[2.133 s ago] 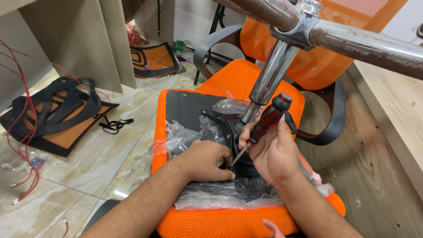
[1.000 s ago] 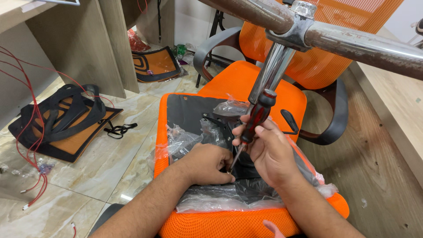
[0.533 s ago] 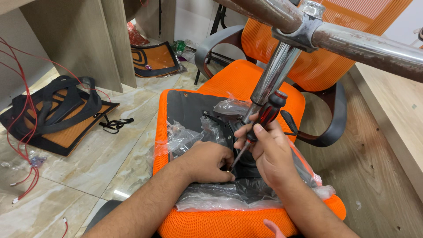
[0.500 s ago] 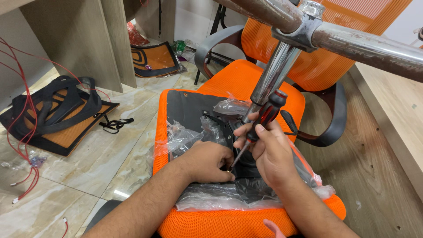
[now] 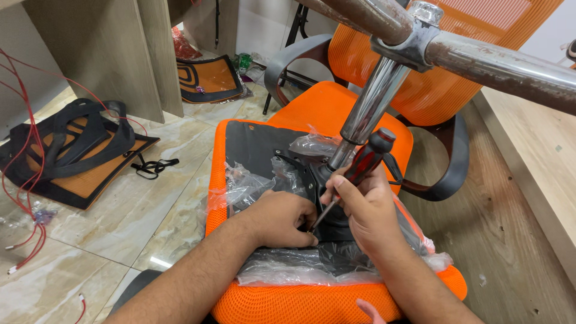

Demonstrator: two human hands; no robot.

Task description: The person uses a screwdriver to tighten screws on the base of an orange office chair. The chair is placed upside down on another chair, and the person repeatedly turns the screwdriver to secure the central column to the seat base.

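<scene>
Clenched around a screwdriver (image 5: 360,170) with a red and black handle, the right hand (image 5: 366,210) forms the working grip, its fingers wrapped about the handle just beside the chrome column (image 5: 369,108). The shaft slants down and away from that column to meet the black seat mechanism (image 5: 312,180), where its tip disappears behind the left hand (image 5: 285,217). That hand is curled loosely and rests on the mechanism at the foot of the column; whether it pinches a small part cannot be told. The mechanism sits on the underside of an upturned orange seat (image 5: 300,300), partly covered with crumpled clear plastic wrap (image 5: 246,186). From the top of the column, chrome base legs (image 5: 498,66) spread outward. Beyond the column stands an orange mesh chair (image 5: 462,90) with dark armrests. Well away from the column, on the tiled floor, lie a black and orange backrest frame (image 5: 78,156) and red wires (image 5: 27,180).
</scene>
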